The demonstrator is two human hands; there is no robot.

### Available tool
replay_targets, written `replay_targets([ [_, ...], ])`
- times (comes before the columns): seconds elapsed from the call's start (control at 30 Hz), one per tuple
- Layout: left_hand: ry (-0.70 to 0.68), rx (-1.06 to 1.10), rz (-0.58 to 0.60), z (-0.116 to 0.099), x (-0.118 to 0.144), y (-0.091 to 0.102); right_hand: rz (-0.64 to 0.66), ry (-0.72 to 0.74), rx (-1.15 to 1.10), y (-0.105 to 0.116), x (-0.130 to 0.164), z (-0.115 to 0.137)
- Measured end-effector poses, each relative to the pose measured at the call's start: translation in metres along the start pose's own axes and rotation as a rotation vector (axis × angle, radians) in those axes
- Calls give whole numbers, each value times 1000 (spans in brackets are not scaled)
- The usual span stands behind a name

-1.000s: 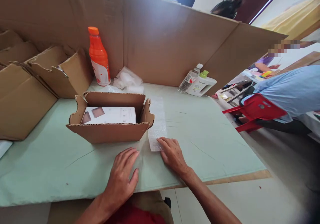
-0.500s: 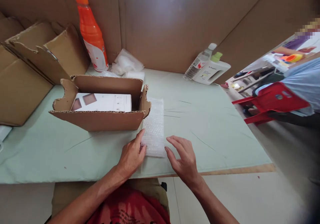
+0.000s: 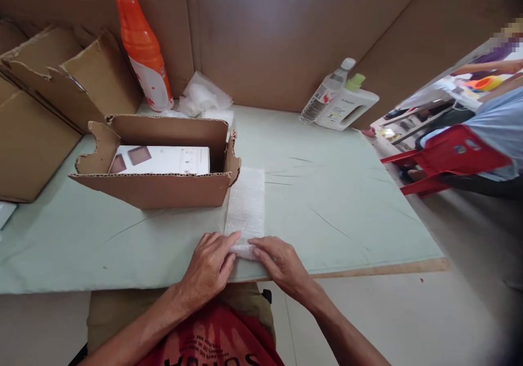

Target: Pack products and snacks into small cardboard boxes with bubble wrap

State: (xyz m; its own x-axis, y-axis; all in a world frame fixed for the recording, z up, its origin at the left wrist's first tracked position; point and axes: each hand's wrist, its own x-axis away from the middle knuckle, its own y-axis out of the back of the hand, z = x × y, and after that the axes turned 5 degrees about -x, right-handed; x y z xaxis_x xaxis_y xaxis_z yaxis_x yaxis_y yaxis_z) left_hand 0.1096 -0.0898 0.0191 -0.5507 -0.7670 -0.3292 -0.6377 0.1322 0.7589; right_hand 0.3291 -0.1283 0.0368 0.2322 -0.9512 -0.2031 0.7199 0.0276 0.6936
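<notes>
Left hand and right hand both pinch the folded near end of a narrow, clear bubble-wrap strip, which lies on the pale-green covered table beside an open brown cardboard box. I'd judge this a folding step; the next turn calls for even finger pressure.

Near corners of the bubble wrap and base of the white box out of sight

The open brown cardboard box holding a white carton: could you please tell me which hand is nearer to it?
Left: the left hand is in front of the box, apart from it; the right hand is farther right, on the clear bubble-wrap strip.
</notes>
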Motion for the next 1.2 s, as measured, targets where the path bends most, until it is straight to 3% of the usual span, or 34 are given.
replay_targets([
  [0.07, 95, 12, -7, 2, -1, -4, -80, -22, 22, 4, 5, 5],
  [0.17, 172, -19, -25, 7, -11, -11, -219, 64, 222, 4, 11, 8],
  [0.33, 32, -126, -161, 5, -16, -7, -86, 162, 362, -7, 9, -1],
  [0.43, -66, -42, -95, 1, -6, 3, -74, 166, 276, -9, 5, -3],
  [0.57, 57, 83, 3, 0, 1, 9, -10, 64, 136, -1, 10, 4],
  [0.67, 126, 23, -5, 6, -7, 3, -113, 49, 248, 2, 15, 8],
  [0.77, 104, -117, -90, 11, -16, -4, -100, 120, 368, -4, 11, 6],
  [0.87, 2, -141, -140, 10, -13, 0, -69, 152, 339, -10, 2, 1],
  [0.97, -45, -38, -77, 6, 2, 10, -40, 121, 188, -9, -2, 0],
  [1.07, 43, 26, -29, 5, 10, 13, 39, 63, 95, -3, 2, 6],
  [1.2, 117, -60, -82, 13, -3, 5, -106, 90, 309, -3, 5, 12],
])
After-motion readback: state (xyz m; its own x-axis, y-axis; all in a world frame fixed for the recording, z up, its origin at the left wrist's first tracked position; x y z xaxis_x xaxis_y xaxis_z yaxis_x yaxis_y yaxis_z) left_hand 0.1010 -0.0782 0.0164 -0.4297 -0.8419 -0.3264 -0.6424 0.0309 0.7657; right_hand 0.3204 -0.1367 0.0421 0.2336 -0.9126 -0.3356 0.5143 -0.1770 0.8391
